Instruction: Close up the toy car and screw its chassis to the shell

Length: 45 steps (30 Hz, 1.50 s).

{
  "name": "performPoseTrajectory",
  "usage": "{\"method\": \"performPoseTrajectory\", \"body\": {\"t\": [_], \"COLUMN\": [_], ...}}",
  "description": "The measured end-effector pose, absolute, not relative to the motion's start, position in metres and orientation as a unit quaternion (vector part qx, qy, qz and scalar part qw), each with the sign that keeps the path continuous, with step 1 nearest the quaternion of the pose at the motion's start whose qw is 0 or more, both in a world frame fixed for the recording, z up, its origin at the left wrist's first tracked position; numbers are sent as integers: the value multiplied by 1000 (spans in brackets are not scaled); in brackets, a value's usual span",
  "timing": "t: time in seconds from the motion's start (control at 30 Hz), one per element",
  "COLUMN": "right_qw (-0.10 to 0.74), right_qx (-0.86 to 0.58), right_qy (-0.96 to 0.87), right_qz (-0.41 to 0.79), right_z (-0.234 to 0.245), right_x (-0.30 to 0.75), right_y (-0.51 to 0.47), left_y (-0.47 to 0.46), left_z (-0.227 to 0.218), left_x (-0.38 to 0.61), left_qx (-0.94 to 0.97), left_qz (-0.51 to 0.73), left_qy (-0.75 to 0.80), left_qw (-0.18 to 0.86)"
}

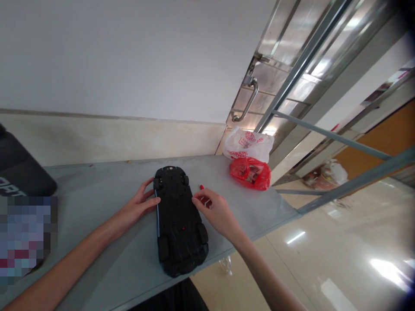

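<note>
**Toy car belly-up on grey table, both hands at its sides**

Black plastic toy car (179, 220) lies upside down at lower centre of the frame, chassis and four wheels facing up, a thin blue strip along its left edge. It rests on the pale grey flat tabletop (97, 203), its near end close to the table's front edge.

Left hand (140, 202) sits against the car's left side, fingers spread loosely, tips touching the blue edge; it grips nothing. Right hand (216, 211) is at the car's right side, fingers curled around a small red tool (203, 195) whose tip pokes out above the knuckles; what kind of tool, cannot tell.

Right of centre, at the table's far corner, a crumpled red plastic bag (251, 172) lies just in front of a white plastic bag with red print (248, 144). A dark grey fabric item (19, 168) sits at the left edge. Upper right: metal door with curved steel handle (248, 101).
</note>
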State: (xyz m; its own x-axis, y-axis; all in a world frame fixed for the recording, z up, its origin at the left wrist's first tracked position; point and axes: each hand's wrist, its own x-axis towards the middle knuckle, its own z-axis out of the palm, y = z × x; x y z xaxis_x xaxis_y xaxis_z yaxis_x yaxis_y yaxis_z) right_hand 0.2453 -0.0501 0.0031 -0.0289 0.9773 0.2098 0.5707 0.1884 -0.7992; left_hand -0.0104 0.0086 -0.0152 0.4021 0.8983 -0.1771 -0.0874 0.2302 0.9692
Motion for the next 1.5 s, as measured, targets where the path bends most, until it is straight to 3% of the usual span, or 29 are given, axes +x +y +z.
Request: {"method": "performPoseTrajectory", "body": {"t": [0.23, 0.73, 1.1, 1.5], "right_qw": [378, 436, 443, 410], "right_qx": [-573, -530, -523, -573], "right_qy": [-668, -553, -570, -656], "right_qz": [289, 473, 454, 272], "right_z": [7, -9, -8, -5], "right_x": [247, 242, 240, 239], "right_y": [-47, -38, -39, -50], "left_y": [8, 7, 6, 7], "left_z": [-13, -11, -8, -12], "left_x": [-7, -8, -7, -8], "left_qx": [492, 489, 496, 496], "left_qz": [372, 373, 366, 373], "left_qy": [409, 396, 402, 404], "left_qw": [672, 682, 677, 673]}}
